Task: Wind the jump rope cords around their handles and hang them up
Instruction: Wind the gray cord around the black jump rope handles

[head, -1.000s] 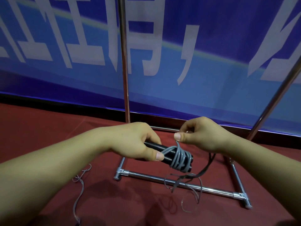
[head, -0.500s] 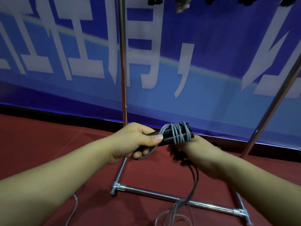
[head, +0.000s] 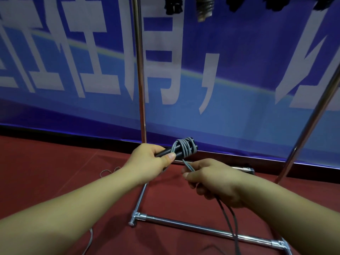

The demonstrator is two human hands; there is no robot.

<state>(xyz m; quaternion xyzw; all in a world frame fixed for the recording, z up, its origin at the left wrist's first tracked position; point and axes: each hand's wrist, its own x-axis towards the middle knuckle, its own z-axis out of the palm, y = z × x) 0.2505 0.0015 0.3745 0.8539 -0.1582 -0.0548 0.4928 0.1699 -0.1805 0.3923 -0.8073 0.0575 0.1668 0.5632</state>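
1. Left hand (head: 147,162) grips the black handles (head: 166,151), held in front of the one metal rack (head: 139,70).
2. Several turns of grey cord (head: 184,147) encircle the handles.
3. Right hand (head: 211,183), below the handles, pinches the trailing cord.

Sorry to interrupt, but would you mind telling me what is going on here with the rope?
A person is winding a jump rope. The left hand grips the black handles, which already carry several turns of grey cord. The right hand pinches the loose cord just below the coil, and the rest trails down to the red floor. A metal rack stands right behind, with other bundles hanging at its top. This rope is not hung yet.
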